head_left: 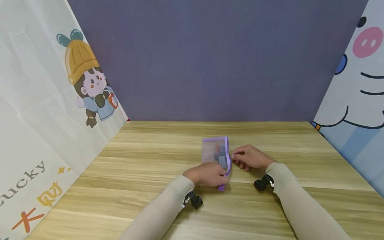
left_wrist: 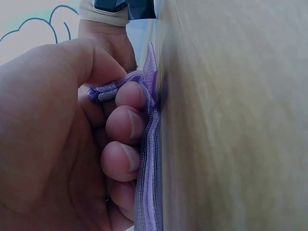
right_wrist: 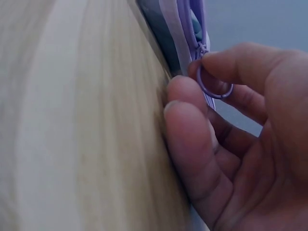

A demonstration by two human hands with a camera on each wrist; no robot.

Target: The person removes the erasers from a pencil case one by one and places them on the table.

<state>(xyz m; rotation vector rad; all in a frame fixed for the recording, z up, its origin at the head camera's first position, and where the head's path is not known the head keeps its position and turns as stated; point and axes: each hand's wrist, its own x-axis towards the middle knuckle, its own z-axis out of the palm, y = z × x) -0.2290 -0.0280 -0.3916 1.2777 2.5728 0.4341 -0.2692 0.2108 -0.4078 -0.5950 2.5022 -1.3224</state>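
Observation:
A see-through mesh pouch (head_left: 209,151) with purple edging lies flat on the wooden table, its zipper side to the right. Blurred reddish, dark and pale items show through the mesh. My left hand (head_left: 207,174) pinches the near end of the zipper edge, where a purple fabric tab (left_wrist: 150,67) sticks out. At the zipper's middle, my right hand (head_left: 250,157) pinches the purple zipper slider (right_wrist: 202,49) between thumb and index finger. A ring pull (right_wrist: 219,97) hangs from it. The zipper is parted beyond the slider, with something teal showing in the gap.
The wooden table (head_left: 135,173) runs back to a dark grey-blue panel (head_left: 219,63). Printed cloths with cartoon figures hang at the left (head_left: 36,100) and at the right (head_left: 360,143). A small black camera sits on each wrist.

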